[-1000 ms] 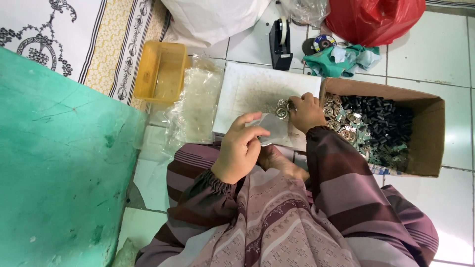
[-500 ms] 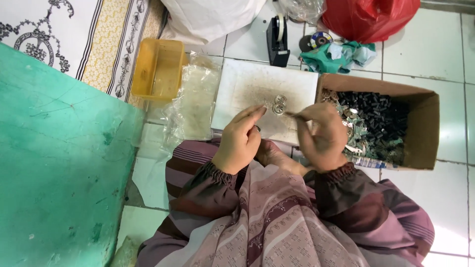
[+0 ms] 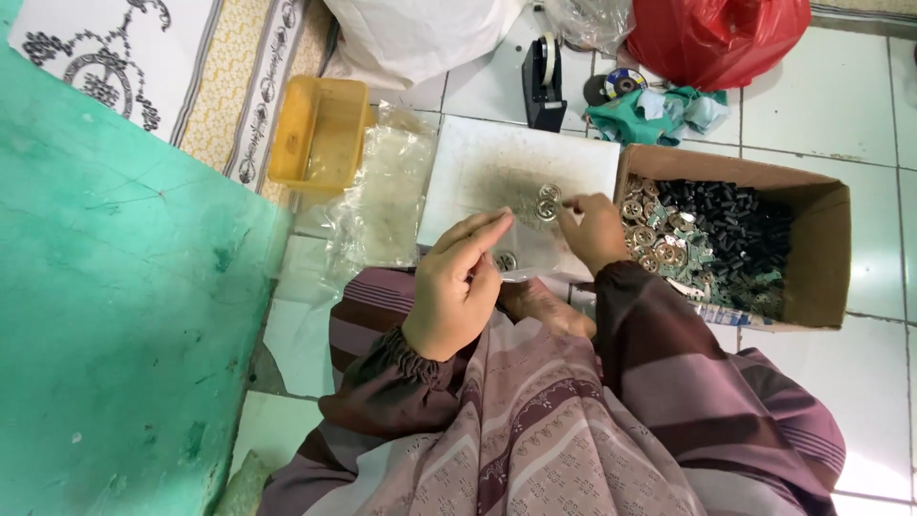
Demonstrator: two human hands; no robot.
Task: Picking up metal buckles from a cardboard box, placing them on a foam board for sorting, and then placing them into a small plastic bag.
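My left hand holds open a small clear plastic bag with a round metal piece inside it, just above my lap. My right hand pinches the bag's far edge with its fingertips beside two round metal pieces lying on a white board. A cardboard box full of black and silver small parts stands right of my right hand.
A yellow plastic tray and a pile of clear bags lie left of the board. A black tape dispenser, teal cloth, red bag and white sack sit beyond. A green surface fills the left.
My right hand came back from the cardboard box to the bag's edge near the metal pieces on the board. My left hand stayed on the bag, fingers stretched forward.
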